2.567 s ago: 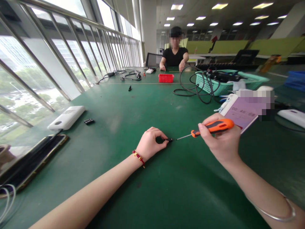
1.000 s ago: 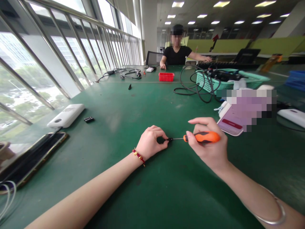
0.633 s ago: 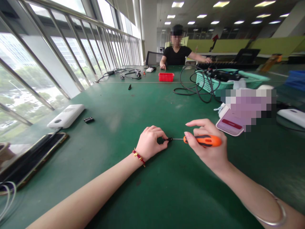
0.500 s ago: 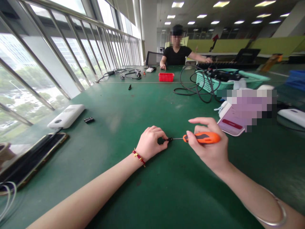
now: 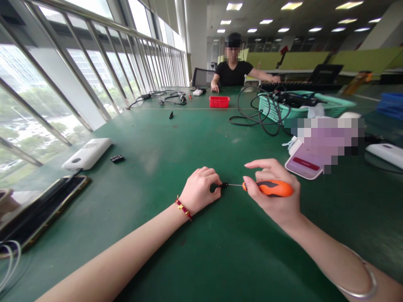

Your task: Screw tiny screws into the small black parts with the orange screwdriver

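Note:
Between thumb and forefinger, my left hand [image 5: 202,187] pinches a small black piece [image 5: 224,185] low over the green table [image 5: 151,251]; its exact kind is too small to make out. My right hand [image 5: 277,193] holds a screwdriver [image 5: 276,188] with an orange and dark grey handle, the forefinger raised off it. The thin metal shaft points left, and its tip meets the right end of the black piece. The thumb rests on the front of the handle, while the other fingers lie partly hidden behind it.
On the left lie a white power bank [image 5: 88,153], a small black block [image 5: 117,159] and a dark phone [image 5: 47,209]. A lit phone [image 5: 305,163] is at right, before a teal basket [image 5: 273,110] with black cables. Beyond a red bin [image 5: 219,102] sits a person [image 5: 233,71].
My right hand and the screwdriver handle have dipped slightly, and the handle now tilts a little down to the right. My left hand stays on the black piece.

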Action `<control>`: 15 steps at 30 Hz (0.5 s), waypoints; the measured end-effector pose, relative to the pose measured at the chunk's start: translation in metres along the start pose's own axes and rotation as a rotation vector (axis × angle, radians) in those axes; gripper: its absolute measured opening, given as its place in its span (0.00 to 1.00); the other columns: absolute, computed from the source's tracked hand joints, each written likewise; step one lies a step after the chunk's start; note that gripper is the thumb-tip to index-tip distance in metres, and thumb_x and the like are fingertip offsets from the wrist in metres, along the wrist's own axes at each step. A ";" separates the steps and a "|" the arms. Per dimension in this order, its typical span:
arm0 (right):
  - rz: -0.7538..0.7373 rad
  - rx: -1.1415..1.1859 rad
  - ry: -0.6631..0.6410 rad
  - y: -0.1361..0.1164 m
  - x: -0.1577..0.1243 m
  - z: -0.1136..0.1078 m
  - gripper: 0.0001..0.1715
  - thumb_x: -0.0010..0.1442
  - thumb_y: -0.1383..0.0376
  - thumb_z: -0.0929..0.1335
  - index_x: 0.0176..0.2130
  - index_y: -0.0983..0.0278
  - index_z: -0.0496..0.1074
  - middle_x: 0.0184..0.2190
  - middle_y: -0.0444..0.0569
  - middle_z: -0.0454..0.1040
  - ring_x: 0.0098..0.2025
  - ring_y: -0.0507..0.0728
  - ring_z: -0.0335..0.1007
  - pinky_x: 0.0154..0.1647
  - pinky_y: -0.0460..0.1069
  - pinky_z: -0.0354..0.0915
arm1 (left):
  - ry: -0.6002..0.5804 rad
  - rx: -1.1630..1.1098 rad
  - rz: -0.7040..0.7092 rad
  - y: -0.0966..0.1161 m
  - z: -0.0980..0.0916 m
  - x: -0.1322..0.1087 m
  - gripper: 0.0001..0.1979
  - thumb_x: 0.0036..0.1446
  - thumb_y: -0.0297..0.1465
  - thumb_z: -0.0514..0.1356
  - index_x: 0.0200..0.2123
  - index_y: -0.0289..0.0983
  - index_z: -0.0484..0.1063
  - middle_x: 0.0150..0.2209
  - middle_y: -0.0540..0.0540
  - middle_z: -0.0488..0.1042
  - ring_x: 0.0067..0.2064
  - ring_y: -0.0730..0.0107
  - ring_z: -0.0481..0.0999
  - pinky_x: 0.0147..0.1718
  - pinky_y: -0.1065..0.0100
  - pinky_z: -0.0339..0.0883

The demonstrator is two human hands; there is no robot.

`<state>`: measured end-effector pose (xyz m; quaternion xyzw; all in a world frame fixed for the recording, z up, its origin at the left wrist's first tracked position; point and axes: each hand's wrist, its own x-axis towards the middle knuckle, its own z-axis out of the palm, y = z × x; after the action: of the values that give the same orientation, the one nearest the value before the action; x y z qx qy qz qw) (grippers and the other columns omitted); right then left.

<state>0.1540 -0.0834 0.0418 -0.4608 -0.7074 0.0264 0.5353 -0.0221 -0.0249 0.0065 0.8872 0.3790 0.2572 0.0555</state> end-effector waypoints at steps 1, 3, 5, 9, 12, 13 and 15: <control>0.005 0.009 -0.003 0.000 0.000 0.000 0.09 0.52 0.67 0.68 0.37 0.62 0.66 0.13 0.34 0.56 0.16 0.47 0.54 0.21 0.45 0.57 | 0.004 -0.004 -0.004 0.000 0.000 0.000 0.03 0.46 0.26 0.57 0.26 0.37 0.71 0.30 0.48 0.73 0.35 0.67 0.69 0.37 0.66 0.64; 0.001 0.032 0.006 0.002 0.000 0.002 0.13 0.51 0.69 0.68 0.39 0.63 0.66 0.15 0.35 0.58 0.17 0.47 0.56 0.23 0.45 0.59 | 0.014 -0.016 -0.023 0.000 0.000 0.000 0.03 0.46 0.26 0.58 0.26 0.37 0.71 0.30 0.48 0.73 0.35 0.67 0.69 0.37 0.66 0.65; -0.018 0.060 0.045 0.003 0.000 0.004 0.20 0.48 0.70 0.69 0.43 0.63 0.65 0.23 0.40 0.65 0.24 0.49 0.63 0.28 0.46 0.63 | 0.025 -0.025 -0.058 -0.001 0.000 0.000 0.03 0.46 0.26 0.58 0.26 0.37 0.71 0.30 0.48 0.72 0.35 0.67 0.69 0.37 0.66 0.65; 0.046 0.084 0.083 0.005 0.001 0.007 0.32 0.46 0.66 0.70 0.51 0.63 0.58 0.34 0.47 0.67 0.33 0.53 0.68 0.32 0.49 0.66 | 0.048 -0.024 -0.129 -0.003 0.001 0.001 0.02 0.45 0.26 0.59 0.26 0.37 0.71 0.30 0.48 0.72 0.35 0.66 0.69 0.37 0.65 0.66; 0.153 0.066 -0.001 0.003 0.002 0.006 0.26 0.49 0.63 0.69 0.47 0.62 0.61 0.19 0.37 0.61 0.19 0.50 0.61 0.21 0.46 0.61 | 0.055 -0.028 -0.137 -0.003 0.001 0.001 0.02 0.46 0.26 0.59 0.26 0.37 0.71 0.29 0.48 0.72 0.35 0.66 0.69 0.38 0.64 0.66; 0.166 0.056 -0.025 0.002 0.002 0.005 0.20 0.50 0.62 0.69 0.44 0.62 0.64 0.16 0.35 0.58 0.16 0.49 0.58 0.19 0.45 0.59 | 0.054 -0.031 -0.135 -0.004 0.001 0.001 0.02 0.46 0.26 0.59 0.26 0.37 0.71 0.29 0.48 0.72 0.35 0.66 0.69 0.38 0.65 0.66; 0.156 0.042 -0.056 0.001 0.002 0.004 0.12 0.52 0.62 0.68 0.37 0.62 0.66 0.13 0.35 0.57 0.15 0.48 0.56 0.18 0.45 0.56 | 0.050 -0.039 -0.131 -0.004 0.001 0.001 0.02 0.46 0.26 0.59 0.25 0.37 0.71 0.30 0.48 0.72 0.35 0.66 0.69 0.37 0.65 0.67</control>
<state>0.1510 -0.0797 0.0409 -0.5025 -0.6831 0.0957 0.5213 -0.0237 -0.0213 0.0049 0.8525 0.4327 0.2824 0.0799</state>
